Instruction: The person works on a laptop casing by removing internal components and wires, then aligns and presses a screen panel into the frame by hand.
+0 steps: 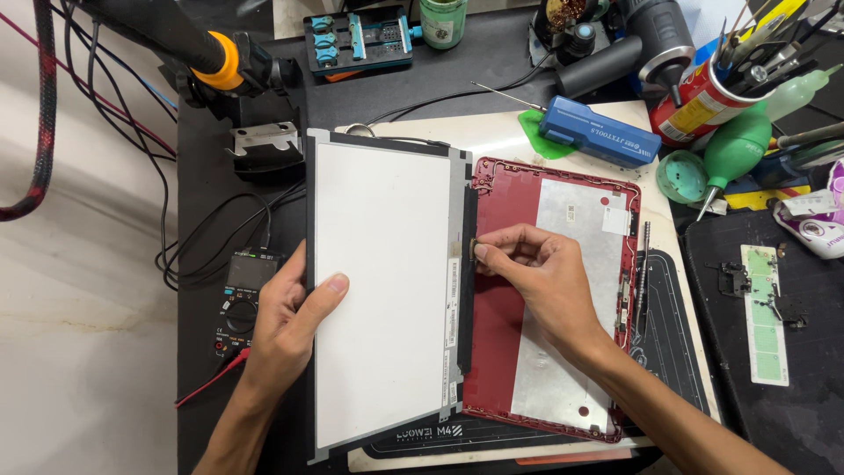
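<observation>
The left hand (pixel 286 321) grips the flipped-over, matte white display panel (pixel 382 290) by its edge, thumb on top, while the right hand (pixel 536 273) pinches the small connector (pixel 476 242) at its fingertips, apparently not yet freed, beside the glossy red lid shell (pixel 554 290), foil-lined beyond.

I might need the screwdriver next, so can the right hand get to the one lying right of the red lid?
Probably yes. The screwdriver lies in the open beside the red lid, nothing on it. The right hand is close, but its fingers pinch something small at the screen panel's edge, so they must let go first.
</observation>
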